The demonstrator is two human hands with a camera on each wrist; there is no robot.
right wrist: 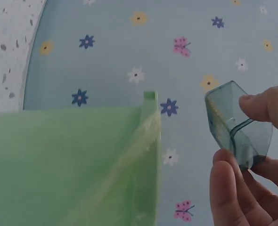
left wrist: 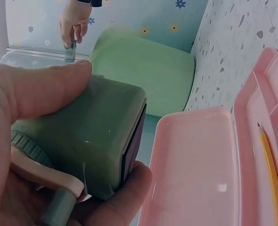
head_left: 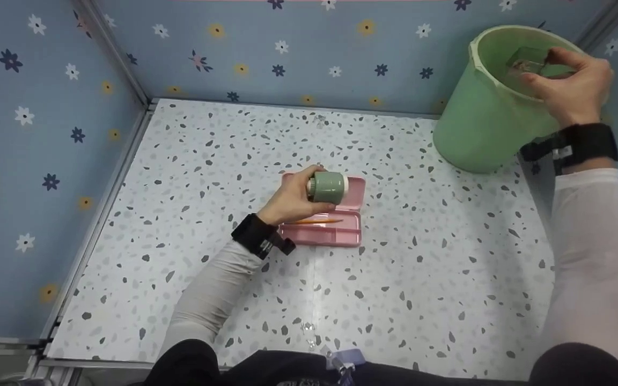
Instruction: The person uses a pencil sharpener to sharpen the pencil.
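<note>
My left hand [head_left: 293, 199] grips a green crank pencil sharpener [head_left: 329, 188], held on its side over an open pink pencil case [head_left: 347, 237]. In the left wrist view, the thumb lies across the sharpener's body, and its crank handle [left wrist: 59, 207] with a peach-coloured arm shows below. Inside the case rests a yellow pencil [left wrist: 270, 172]. My right hand [head_left: 582, 86] pinches a clear, greenish shavings drawer [right wrist: 226, 110] between thumb and fingers, over the mouth of a green bin [head_left: 478, 126]. Some light brown residue clings to the drawer's inner wall.
The bin stands in the back right corner of a white speckled table [head_left: 427, 257]. Blue flowered panels [head_left: 309, 48] wall the table at the back and sides. A metal frame edge [head_left: 110, 214] runs along the left.
</note>
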